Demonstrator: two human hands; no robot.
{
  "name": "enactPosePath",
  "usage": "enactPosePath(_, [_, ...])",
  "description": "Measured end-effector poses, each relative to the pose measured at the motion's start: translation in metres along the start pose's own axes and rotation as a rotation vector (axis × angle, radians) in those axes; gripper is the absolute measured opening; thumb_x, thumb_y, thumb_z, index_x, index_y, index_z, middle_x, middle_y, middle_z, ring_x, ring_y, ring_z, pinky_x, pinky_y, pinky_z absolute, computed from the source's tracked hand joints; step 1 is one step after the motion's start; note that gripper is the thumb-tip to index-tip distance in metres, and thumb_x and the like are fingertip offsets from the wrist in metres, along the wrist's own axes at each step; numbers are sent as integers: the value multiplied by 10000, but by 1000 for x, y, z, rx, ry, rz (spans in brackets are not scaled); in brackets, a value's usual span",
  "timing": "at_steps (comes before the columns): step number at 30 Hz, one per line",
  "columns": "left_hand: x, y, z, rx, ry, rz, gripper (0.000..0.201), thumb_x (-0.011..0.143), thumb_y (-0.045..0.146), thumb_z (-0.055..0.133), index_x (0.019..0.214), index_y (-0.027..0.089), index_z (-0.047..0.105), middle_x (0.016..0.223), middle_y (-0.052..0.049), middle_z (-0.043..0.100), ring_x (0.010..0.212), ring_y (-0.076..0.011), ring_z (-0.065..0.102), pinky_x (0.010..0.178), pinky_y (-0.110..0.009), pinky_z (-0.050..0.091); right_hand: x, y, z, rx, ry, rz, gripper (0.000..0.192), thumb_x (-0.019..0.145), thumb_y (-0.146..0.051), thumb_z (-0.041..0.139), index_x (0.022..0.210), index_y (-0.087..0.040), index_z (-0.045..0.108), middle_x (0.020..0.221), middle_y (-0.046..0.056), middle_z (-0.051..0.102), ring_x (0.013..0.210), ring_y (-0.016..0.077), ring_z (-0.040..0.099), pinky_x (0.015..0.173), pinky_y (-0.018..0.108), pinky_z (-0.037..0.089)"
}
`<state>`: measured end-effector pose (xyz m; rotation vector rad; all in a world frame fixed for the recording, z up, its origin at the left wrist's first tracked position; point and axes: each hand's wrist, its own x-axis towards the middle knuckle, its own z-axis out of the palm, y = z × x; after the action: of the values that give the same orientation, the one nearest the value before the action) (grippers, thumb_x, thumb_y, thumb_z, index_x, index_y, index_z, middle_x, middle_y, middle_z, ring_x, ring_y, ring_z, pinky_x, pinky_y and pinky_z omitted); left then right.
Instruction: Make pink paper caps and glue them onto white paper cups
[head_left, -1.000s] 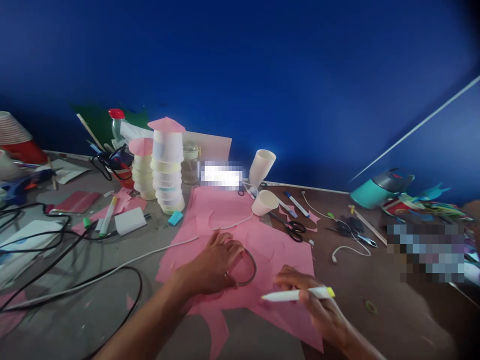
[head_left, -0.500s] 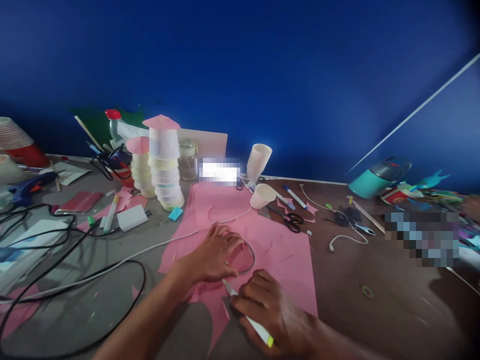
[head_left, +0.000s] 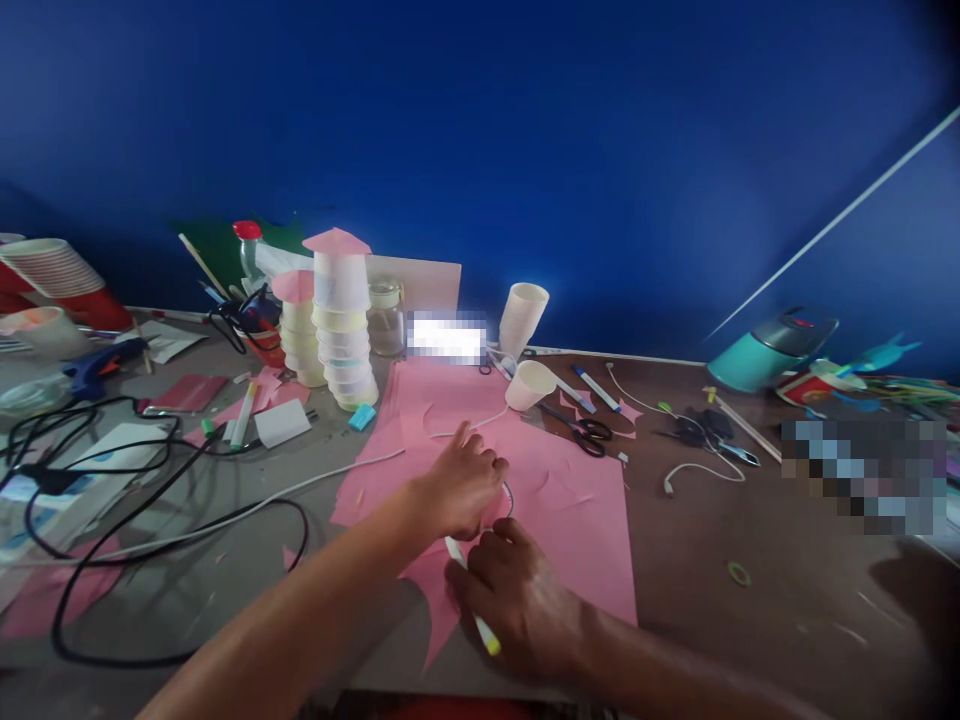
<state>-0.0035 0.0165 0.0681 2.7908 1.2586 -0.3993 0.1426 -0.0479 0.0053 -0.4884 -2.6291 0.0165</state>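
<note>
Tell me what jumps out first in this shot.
The pink paper spread mid-table, with both hands on it: the left hand presses a dark ring down, the right hand holds a marker with its tip by the ring. Behind, left of centre, a tall cup stack with a pink cap stands against the blue wall.
</note>
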Motion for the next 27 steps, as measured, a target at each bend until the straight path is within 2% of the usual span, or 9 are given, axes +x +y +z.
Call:
enactPosePath(2, [5, 4, -4, 39, -21, 19, 591, 686, 280, 722, 1227, 82, 589, 1106, -163, 703, 1150, -339, 560, 1157, -500, 155, -1, -1, 3, 4, 26, 16, 287, 734, -127, 540, 1008, -131, 625, 688, 37, 623, 663, 202, 514, 694, 361, 324])
enactPosePath(7, [13, 8, -9, 61, -64, 30, 607, 676, 256, 734, 1240, 79, 594, 1119, -165, 708, 1146, -338, 567, 1166, -519, 134, -2, 0, 8, 2, 93, 50, 157, 816, -73, 478, 864, -158, 601, 664, 24, 607, 615, 186, 489, 646, 348, 304])
enactPosePath(12, [18, 10, -7, 67, -80, 46, 614, 680, 275, 746, 1240, 73, 596, 1158, -178, 698, 1172, -339, 557, 1164, -530, 147, -3, -1, 11, -58, 100, 51, 145, 836, -88, 490, 877, -162, 607, 681, 26, 611, 630, 190, 499, 653, 352, 310])
enactPosePath(19, [18, 12, -12, 73, -101, 57, 567, 722, 259, 726, 1239, 61, 603, 1167, -187, 695, 1154, -327, 572, 1140, -507, 190, -5, 2, 13, -119, 85, 36, 251, 852, -79, 465, 1046, -130, 615, 729, 36, 640, 687, 204, 536, 661, 354, 334])
enactPosePath(27, [20, 12, -11, 80, -111, 65, 550, 705, 280, 749, 1207, 88, 632, 1183, -190, 684, 1134, -322, 580, 1110, -491, 239, -4, -2, 10, -78, 71, 14, 295, 882, -104, 435, 1122, -122, 604, 712, 25, 623, 670, 204, 523, 669, 365, 358])
